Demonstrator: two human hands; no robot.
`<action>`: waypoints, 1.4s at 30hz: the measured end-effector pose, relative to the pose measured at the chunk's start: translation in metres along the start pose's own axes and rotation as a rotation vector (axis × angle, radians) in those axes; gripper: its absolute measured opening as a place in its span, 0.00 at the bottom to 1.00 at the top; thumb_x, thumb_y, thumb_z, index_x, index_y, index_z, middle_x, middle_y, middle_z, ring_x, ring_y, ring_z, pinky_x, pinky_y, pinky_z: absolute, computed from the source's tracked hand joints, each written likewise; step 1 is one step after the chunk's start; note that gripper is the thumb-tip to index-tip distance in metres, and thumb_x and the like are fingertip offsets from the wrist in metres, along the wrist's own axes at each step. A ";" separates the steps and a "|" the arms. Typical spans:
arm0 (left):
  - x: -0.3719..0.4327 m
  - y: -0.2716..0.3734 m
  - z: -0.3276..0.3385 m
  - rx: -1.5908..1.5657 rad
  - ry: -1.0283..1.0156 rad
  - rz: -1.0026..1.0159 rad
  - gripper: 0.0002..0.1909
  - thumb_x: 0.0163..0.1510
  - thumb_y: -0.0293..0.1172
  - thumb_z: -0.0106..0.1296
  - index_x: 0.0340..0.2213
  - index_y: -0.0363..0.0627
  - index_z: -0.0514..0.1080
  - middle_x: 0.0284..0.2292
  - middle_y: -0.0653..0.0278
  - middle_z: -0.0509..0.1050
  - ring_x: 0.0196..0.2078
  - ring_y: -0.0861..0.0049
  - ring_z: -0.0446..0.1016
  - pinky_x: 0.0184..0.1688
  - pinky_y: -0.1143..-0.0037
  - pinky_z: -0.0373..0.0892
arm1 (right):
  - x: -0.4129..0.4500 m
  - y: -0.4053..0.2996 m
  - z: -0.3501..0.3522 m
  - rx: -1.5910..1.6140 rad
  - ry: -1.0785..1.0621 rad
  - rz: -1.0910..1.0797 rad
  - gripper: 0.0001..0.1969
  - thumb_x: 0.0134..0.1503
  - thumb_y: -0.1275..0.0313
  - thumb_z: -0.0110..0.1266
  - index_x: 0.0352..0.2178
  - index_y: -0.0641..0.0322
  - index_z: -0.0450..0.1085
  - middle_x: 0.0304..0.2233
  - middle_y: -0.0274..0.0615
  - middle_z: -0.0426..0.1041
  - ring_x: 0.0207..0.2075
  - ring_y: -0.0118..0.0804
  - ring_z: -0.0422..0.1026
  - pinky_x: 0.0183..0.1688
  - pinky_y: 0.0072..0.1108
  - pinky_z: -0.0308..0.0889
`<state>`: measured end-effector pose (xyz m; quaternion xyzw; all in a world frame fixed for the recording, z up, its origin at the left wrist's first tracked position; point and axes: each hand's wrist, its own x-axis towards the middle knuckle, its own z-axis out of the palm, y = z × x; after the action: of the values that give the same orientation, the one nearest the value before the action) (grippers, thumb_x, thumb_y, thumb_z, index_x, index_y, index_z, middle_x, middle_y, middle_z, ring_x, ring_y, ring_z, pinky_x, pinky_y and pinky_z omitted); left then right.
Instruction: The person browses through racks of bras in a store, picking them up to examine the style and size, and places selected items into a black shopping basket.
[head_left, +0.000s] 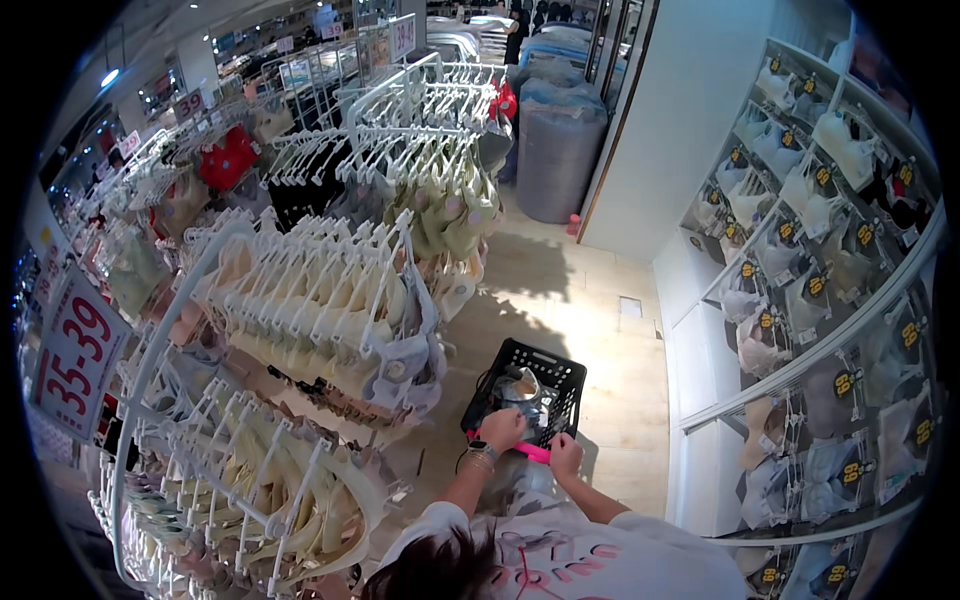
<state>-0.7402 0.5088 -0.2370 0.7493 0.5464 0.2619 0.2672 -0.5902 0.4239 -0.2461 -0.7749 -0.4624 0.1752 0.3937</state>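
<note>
A black plastic shopping basket with a perforated wall is in front of me, low over the floor. Across its near side runs a bright pink handle. My left hand, with a watch on the wrist, is closed around the handle toward its left part. Gripping the right end is my right hand. Inside the basket lie several grey and clear-wrapped items and a beige rounded piece; what exactly they are is hard to tell.
White racks of bras on hangers crowd the left side, with a price sign near. Shelves of bras line the right. A pale tiled floor runs ahead to large wrapped grey bundles; a person stands far off.
</note>
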 end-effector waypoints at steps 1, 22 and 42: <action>0.002 0.002 -0.002 0.003 -0.010 -0.007 0.11 0.48 0.39 0.48 0.23 0.45 0.73 0.23 0.55 0.74 0.27 0.58 0.74 0.29 0.63 0.69 | 0.004 0.002 0.001 -0.001 0.012 -0.014 0.15 0.54 0.66 0.47 0.18 0.63 0.71 0.17 0.47 0.72 0.20 0.46 0.72 0.24 0.32 0.64; 0.131 0.016 0.010 0.310 -0.273 0.045 0.09 0.42 0.37 0.49 0.26 0.50 0.76 0.24 0.61 0.76 0.30 0.63 0.75 0.32 0.67 0.70 | 0.079 0.002 0.020 0.174 -0.111 -0.022 0.11 0.52 0.67 0.48 0.22 0.64 0.68 0.20 0.55 0.69 0.24 0.56 0.70 0.26 0.39 0.62; 0.279 0.063 0.080 0.252 -0.369 0.249 0.09 0.41 0.37 0.53 0.27 0.51 0.77 0.23 0.63 0.76 0.27 0.66 0.75 0.30 0.70 0.71 | 0.206 0.027 0.011 0.046 0.272 -0.120 0.07 0.47 0.71 0.52 0.17 0.58 0.65 0.16 0.43 0.69 0.20 0.46 0.70 0.23 0.33 0.65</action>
<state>-0.5684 0.7504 -0.2238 0.8734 0.4201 0.0816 0.2324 -0.4766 0.5975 -0.2553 -0.7532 -0.4462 0.0555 0.4801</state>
